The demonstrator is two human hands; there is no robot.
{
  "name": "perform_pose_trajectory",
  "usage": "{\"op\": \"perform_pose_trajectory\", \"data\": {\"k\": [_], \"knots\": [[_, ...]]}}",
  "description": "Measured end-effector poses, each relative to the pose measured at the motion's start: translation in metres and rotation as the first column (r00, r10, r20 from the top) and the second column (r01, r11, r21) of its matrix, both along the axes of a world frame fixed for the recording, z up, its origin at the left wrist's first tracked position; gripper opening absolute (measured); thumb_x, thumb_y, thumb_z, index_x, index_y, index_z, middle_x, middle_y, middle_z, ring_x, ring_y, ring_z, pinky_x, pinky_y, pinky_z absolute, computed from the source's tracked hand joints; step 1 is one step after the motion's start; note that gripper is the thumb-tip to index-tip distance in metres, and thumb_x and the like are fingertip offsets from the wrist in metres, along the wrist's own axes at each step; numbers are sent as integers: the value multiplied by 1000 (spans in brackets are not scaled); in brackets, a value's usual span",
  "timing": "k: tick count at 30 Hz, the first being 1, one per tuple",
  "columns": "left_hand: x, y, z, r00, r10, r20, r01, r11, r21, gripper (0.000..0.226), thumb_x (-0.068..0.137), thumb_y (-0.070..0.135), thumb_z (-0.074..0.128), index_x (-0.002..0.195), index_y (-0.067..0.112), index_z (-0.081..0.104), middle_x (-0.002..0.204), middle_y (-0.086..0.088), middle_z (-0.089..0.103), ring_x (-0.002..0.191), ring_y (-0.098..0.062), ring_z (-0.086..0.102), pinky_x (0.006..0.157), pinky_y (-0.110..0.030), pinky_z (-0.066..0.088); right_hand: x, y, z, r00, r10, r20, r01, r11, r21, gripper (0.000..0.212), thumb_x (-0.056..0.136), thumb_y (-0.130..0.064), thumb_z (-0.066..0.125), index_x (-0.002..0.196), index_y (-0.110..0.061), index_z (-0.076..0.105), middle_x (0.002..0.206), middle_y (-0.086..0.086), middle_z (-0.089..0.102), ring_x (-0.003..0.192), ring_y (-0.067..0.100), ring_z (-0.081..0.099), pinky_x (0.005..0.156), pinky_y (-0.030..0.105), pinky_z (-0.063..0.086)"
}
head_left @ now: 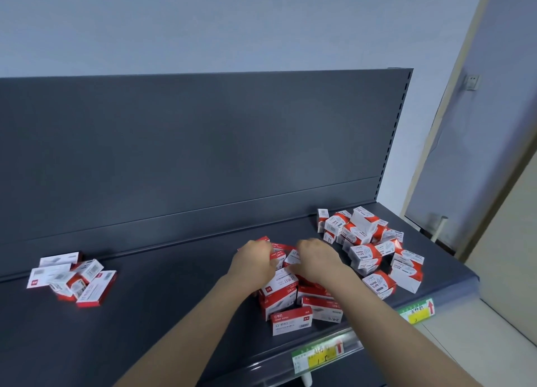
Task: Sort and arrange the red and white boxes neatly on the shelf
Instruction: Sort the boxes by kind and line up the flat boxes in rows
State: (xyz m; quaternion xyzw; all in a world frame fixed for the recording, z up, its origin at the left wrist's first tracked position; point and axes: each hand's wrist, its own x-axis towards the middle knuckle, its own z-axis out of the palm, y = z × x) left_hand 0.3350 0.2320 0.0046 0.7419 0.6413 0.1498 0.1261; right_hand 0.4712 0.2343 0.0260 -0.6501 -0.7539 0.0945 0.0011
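Boxes [292, 318], red and white, lie in three loose heaps on the dark shelf [174, 314]: a small left heap [72, 279], a middle heap [293, 299] near the front edge, and a right heap [374, 250] marked paper clips. Left hand [255, 263] and right hand [315, 258] both rest on the middle heap, fingers curled down among its boxes; whether either grips one cannot be told.

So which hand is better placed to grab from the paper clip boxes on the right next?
Probably the right hand. It sits just beside the paper clip pile, while the left hand lies farther off and would have to cross over it.
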Motion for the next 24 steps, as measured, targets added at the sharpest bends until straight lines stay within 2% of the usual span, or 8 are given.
{"op": "perform_pose_trajectory", "data": {"k": [3, 7, 10, 13, 17, 24], "knots": [[-1, -4, 3, 1000, -13, -6, 14, 998, 61, 24, 94, 29, 48, 105, 12, 60, 105, -5, 65, 94, -19, 62, 73, -28, 50, -3, 1, 4, 1000, 4, -3, -4, 1000, 29, 48, 90, -42, 54, 122, -7, 49, 126, 13, 53, 118, 29, 50, 92, 36, 44], [-10, -14, 19, 999, 4, 43, -14, 969, 248, 27, 95, 27, 46, 109, 8, 58, 110, -7, 61, 103, -24, 56, 84, -36, 47, -17, 6, 16, 997, 55, -52, -43, 980, 196, 45, 92, -39, 51, 120, -4, 48, 125, 15, 52, 120, 30, 47, 91, 34, 43], [-33, -24, 34, 994, 87, 67, -105, 935, 338, 35, 96, 28, 43, 125, 9, 51, 125, -7, 55, 116, -22, 50, 96, -36, 44, -43, 8, 28, 981, 149, -128, -98, 937, 335, 43, 93, -36, 52, 122, -5, 48, 123, 13, 53, 119, 29, 47, 88, 34, 45], [-73, -34, 41, 979, 202, 34, -198, 891, 410, 43, 97, 29, 41, 135, 8, 42, 137, -7, 47, 127, -21, 41, 106, -31, 34, -80, 6, 38, 943, 271, -193, -169, 890, 424, 46, 94, -32, 51, 131, -6, 43, 129, 11, 50, 123, 27, 43, 92, 34, 43], [-138, -54, 42, 930, 368, 11, -339, 843, 418, 48, 97, 31, 42, 140, 9, 37, 148, -7, 34, 137, -20, 28, 112, -28, 22, -136, -1, 42, 892, 392, -225, -266, 858, 438, 52, 95, -31, 48, 139, -7, 35, 139, 10, 43, 131, 25, 37, 100, 33, 39], [-247, -74, 32, 862, 505, 35, -483, 801, 353, 49, 96, 28, 44, 140, 7, 35, 146, -7, 37, 136, -21, 30, 112, -28, 23, -239, -10, 23, 851, 478, -218, -388, 851, 354, 51, 95, -32, 50, 137, -8, 36, 135, 8, 46, 128, 22, 39, 100, 31, 39]]}}
